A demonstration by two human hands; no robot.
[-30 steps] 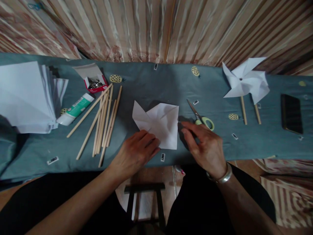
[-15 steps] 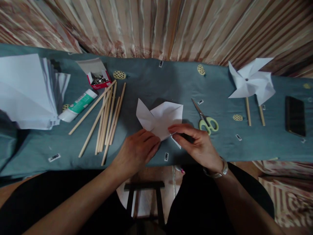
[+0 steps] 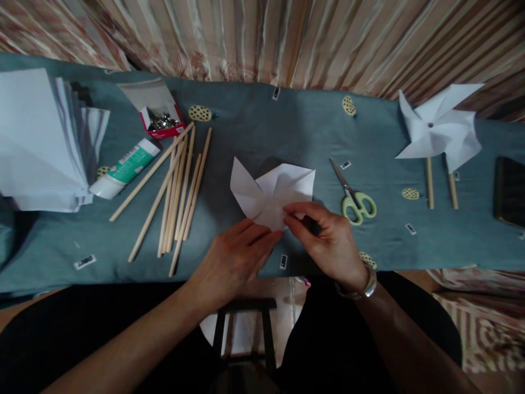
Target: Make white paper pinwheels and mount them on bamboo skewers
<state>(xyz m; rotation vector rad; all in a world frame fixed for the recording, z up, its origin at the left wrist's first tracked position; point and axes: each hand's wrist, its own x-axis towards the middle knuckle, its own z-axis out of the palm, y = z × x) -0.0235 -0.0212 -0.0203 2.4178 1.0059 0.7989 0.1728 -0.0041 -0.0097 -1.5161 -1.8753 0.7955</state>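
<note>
A white paper pinwheel (image 3: 287, 186) lies partly folded on the cloth in front of me, one pointed blade standing up at its left. My left hand (image 3: 240, 251) is closed on its near edge, fingers together; the thumb is partly hidden. On the near right side, my right hand (image 3: 330, 241) pinches a paper corner close to the pinwheel's middle. Green-handled scissors (image 3: 353, 200) rest just beyond the right hand. Several wooden sticks (image 3: 174, 191) lie in a loose group to the left of the paper.
Farther left are a glue tube (image 3: 125, 168), an open red box (image 3: 164, 123) of metal pins and a paper stack (image 3: 36, 142). Finished-looking white pinwheels (image 3: 441, 128) on sticks and a dark phone (image 3: 511, 191) lie at the right. A curtain (image 3: 254, 44) hangs along the table's far edge.
My right hand has folded the near right corner in toward the paper's middle; the flap below it no longer shows. My left fingers reach farther right along the edge. The view has shifted slightly.
</note>
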